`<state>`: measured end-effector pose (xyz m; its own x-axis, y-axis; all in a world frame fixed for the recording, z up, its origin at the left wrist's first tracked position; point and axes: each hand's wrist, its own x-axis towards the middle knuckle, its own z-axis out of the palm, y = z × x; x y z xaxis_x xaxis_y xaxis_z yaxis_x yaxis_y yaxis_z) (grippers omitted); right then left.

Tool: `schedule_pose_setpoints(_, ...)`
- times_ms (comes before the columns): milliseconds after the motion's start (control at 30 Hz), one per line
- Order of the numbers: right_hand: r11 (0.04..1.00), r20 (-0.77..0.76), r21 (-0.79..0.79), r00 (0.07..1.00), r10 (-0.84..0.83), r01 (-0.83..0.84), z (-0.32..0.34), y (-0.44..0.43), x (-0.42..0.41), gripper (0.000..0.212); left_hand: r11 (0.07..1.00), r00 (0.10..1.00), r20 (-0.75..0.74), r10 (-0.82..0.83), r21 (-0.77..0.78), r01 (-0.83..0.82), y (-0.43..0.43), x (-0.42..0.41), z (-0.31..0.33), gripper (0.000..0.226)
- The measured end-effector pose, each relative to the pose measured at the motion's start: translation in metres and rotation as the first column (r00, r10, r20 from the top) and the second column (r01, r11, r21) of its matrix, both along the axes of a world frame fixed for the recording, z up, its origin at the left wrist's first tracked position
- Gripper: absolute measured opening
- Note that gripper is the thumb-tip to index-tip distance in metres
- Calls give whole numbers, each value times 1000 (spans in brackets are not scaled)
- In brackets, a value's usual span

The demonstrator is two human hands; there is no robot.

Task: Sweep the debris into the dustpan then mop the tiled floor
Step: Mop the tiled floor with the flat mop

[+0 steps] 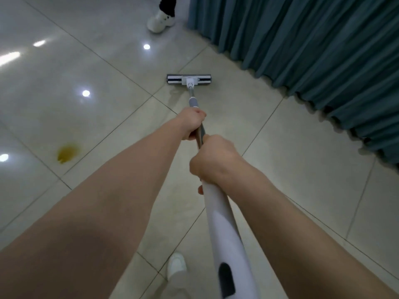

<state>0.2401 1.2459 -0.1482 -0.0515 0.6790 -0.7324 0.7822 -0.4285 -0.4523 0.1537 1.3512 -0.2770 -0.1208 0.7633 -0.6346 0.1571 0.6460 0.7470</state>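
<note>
A flat mop with a white-and-grey head [189,79] rests on the glossy beige tiled floor [291,169], straight ahead of me near the curtain. Its metal pole runs back into a thick white handle [224,234]. My left hand [192,124] grips the pole further down, toward the head. My right hand [213,160] holds the pole just above the white handle. A faint wet streak lies on the tile behind the head. A yellow-brown stain [68,152] marks the floor to the left, apart from the mop. No dustpan is in view.
A teal pleated curtain [313,46] hangs along the right side, its hem touching the floor. Another person's white shoe [160,19] and dark trouser leg stand at the top. My own white shoe [176,266] shows at the bottom. Ceiling lights reflect on the tiles at left.
</note>
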Motion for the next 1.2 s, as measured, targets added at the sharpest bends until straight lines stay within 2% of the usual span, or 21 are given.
schedule_pose_setpoints(200, 995, -10, -16, 995, 103, -103, 18, -46, -22, 35, 997, 997, -16, 71, 4, -71, -56, -31, 13, 25)
schedule_pose_setpoints(400, 960, 12, 18, 960, 280, -280, 28, -140, 7, 43, 989, 988, -54, 144, -28, -146, -164, -20, 25, 24)
schedule_pose_setpoints(600, 891, 76, 57, 892, 446, -450, 27, -256, 81, 42, 958, 961, -23, 275, -81, -276, -299, 38, 27, 18)
schedule_pose_setpoints(800, 811, 88, 0, 808, 582, -585, 36, -359, 191, 65, 939, 943, -30, 333, -87, -334, -420, 135, 29, 20)
schedule_pose_setpoints(933, 775, 71, -29, 772, 631, -631, 50, -406, 258, 68, 915, 923, 29, 385, -141, -377, -480, 195, 39, 13)
schedule_pose_setpoints(1033, 764, 42, -44, 763, 645, -644, 60, -422, 293, 81, 912, 920, 54, 389, -163, -376, -502, 225, 44, 13)
schedule_pose_setpoints(1200, 832, 29, -71, 832, 553, -551, 58, -426, 308, 83, 893, 905, 6, 425, -162, -419, -502, 242, 48, 18)
